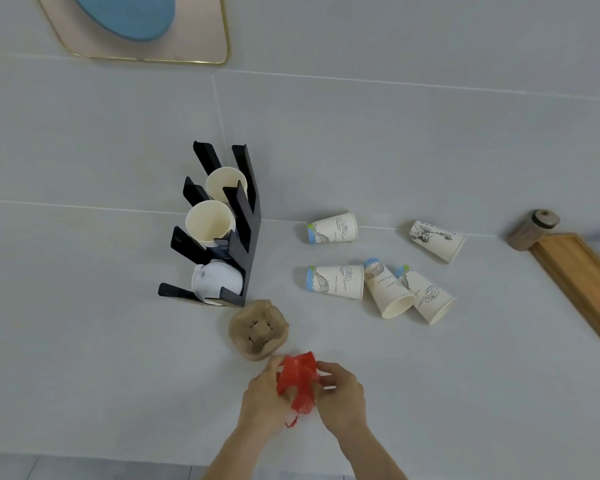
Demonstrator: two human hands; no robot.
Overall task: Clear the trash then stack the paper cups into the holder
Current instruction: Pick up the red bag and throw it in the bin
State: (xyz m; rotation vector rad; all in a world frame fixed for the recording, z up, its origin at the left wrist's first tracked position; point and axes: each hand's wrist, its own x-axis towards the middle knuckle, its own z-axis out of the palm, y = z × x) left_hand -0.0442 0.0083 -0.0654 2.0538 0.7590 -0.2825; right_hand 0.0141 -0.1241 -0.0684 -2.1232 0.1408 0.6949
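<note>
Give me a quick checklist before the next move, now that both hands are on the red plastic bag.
1. Crumpled red plastic bag held by left hand and right hand: ok.
2. Crumpled brown paper wad cleared: not ok, it lies on the grey counter.
3. White crumpled wad out of the black slotted cup holder: not ok, it fills the lowest slot.
4. Loose printed paper cups reachable: ok, five lie on their sides.
5. Trash bin located: cannot tell, none in view.
</note>
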